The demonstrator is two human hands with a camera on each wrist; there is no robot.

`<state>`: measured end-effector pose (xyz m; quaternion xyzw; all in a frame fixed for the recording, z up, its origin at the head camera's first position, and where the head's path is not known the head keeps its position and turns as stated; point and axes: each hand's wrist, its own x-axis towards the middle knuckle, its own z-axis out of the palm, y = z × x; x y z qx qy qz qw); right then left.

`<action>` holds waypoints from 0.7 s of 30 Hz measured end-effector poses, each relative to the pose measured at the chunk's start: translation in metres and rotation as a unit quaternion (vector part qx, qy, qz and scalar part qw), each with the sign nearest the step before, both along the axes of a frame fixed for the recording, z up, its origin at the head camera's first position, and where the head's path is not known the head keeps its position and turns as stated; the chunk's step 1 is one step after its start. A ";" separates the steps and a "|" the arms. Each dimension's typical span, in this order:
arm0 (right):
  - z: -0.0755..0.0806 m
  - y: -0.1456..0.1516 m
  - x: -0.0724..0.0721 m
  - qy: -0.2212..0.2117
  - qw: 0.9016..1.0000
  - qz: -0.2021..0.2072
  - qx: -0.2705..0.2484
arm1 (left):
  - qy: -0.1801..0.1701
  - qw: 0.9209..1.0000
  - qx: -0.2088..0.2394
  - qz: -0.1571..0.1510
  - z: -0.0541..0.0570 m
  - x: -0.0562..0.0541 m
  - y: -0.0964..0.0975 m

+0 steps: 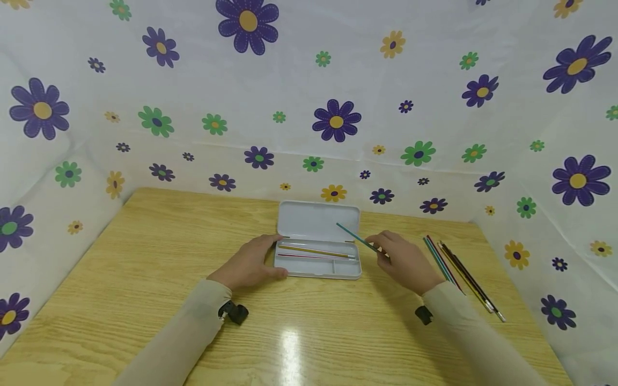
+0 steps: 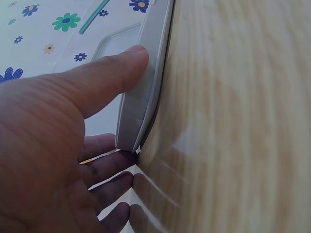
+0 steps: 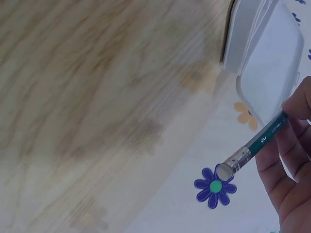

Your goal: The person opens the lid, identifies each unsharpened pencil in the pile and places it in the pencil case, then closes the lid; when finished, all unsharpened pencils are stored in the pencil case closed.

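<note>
Left hand (image 1: 251, 262): thumb and fingers apart, bracing the near end of the case (image 1: 318, 276) between them; thumb laid on its front wall.

Right hand (image 1: 405, 260): thumb and fingers pinching one green pencil (image 1: 354, 236), eraser end (image 3: 225, 171) nearest the palm, far end over the lid (image 1: 309, 219).

Case: one, on the table (image 1: 145, 268) between the hands, just right of the left hand's fingertips. Lid laid back, beyond both hands.

Inside the case: at least two pencils, one yellow (image 1: 309, 250), one dark red (image 1: 304, 256), side by side in the compartment farther from the hands. Exact count uncertain at this size.

Outside the case: a loose bundle of pencils (image 1: 465, 276) right of the right hand, teal, red, yellow and black among them, some overlapping; none touched by a hand.

Standing: judged partway. Done: lid open, some pencils in. In hand: the green pencil, clear of the compartments, not yet set down. Left: the bundle beside the right hand, apparently the larger share.
</note>
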<state>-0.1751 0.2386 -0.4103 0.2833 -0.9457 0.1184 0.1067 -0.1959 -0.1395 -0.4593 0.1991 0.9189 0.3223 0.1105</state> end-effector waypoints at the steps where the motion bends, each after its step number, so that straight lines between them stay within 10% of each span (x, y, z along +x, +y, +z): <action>1: 0.000 -0.003 -0.001 -0.001 1.000 0.003 0.000 | 0.000 1.000 -0.001 0.000 0.000 0.000 0.000; 21: -0.013 -0.063 -0.018 -0.017 0.994 0.037 0.105 | 0.007 1.000 0.004 -0.003 -0.001 0.000 -0.001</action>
